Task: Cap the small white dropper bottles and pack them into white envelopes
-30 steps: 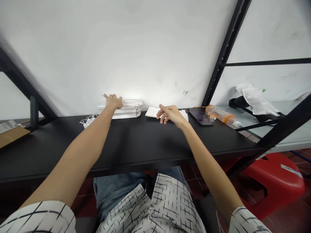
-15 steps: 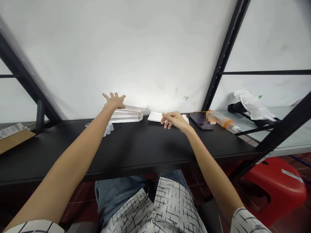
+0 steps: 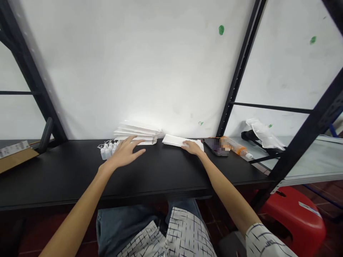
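My left hand (image 3: pixel 123 153) hovers over the black tabletop with fingers spread, holding nothing. Just behind its fingers lies a pile of flat white packets (image 3: pixel 138 130), possibly folded paper or bags. To the left of that hand, partly covered by it, sit several small white translucent pieces with string loops (image 3: pixel 105 151). My right hand (image 3: pixel 191 147) is down on a low stack of flat white sheets (image 3: pixel 173 140), its bent fingers closed at the near edge. The thumb side is partly hidden, so how many sheets it grips cannot be made out.
Right of the sheets lie a dark phone (image 3: pixel 215 147) and an orange-labelled bottle (image 3: pixel 235 146) on its side. A cardboard piece (image 3: pixel 17 157) is at the far left. Black shelf posts (image 3: pixel 237 75) frame the black table (image 3: pixel 160 171). A red stool (image 3: pixel 297 214) stands lower right.
My left hand has come down and back from above the white pile toward the tabletop. My right hand has lowered onto the white sheets. The view has tilted up slightly.
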Motion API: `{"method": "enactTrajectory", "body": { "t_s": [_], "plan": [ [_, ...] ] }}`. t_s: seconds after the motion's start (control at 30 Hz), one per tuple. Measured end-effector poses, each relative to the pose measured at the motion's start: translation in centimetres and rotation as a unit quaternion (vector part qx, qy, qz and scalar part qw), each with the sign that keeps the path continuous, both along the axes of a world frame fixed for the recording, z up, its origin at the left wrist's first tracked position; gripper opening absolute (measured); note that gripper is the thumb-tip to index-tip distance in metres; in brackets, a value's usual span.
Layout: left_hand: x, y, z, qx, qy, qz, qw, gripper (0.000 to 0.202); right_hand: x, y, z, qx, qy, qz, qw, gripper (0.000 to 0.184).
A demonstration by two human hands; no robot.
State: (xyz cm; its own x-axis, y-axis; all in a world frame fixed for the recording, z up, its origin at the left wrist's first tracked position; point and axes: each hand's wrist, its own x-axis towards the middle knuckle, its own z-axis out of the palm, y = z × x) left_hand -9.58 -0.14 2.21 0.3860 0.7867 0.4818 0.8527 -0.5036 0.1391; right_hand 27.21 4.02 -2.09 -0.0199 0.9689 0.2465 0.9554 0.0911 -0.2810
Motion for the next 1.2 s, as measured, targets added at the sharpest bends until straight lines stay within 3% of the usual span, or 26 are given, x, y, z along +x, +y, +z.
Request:
{"method": "enactTrajectory", "body": {
  "t_s": [0.1,0.23,0.37,0.63,1.0,1.2],
  "plan": [
    [-1.8,-0.2,-1.6,-0.032,-0.066,-0.021,0.997,0.059,0.2,-0.1,-0.1,-0.001,-0.014,0.0,1.0,0.04],
    [-2.5,0.4,-1.3,0.002,-0.126,-0.019,0.992,0.059,0.2,-0.5,0.1,-0.017,-0.044,0.004,0.999,0.04],
    [-2.3,0.4,-1.5,-0.037,-0.11,-0.074,0.99,0.051,0.0,-0.8,-0.2,-0.024,-0.079,0.0,0.997,0.045],
    [-2.2,1.9,-4.0,-0.064,-0.076,-0.07,0.993,0.046,-0.6,-1.5,0.1,-0.014,-0.112,-0.047,0.993,0.044],
    [-2.1,2.0,-4.2,-0.077,-0.03,-0.076,0.994,0.047,-1.8,-2.0,0.5,0.032,-0.152,-0.075,0.985,0.038],
    [-2.2,1.7,-4.0,-0.068,-0.044,-0.077,0.994,0.048,-2.5,-2.5,1.5,0.133,-0.11,-0.118,0.978,0.038]
  ]
}}
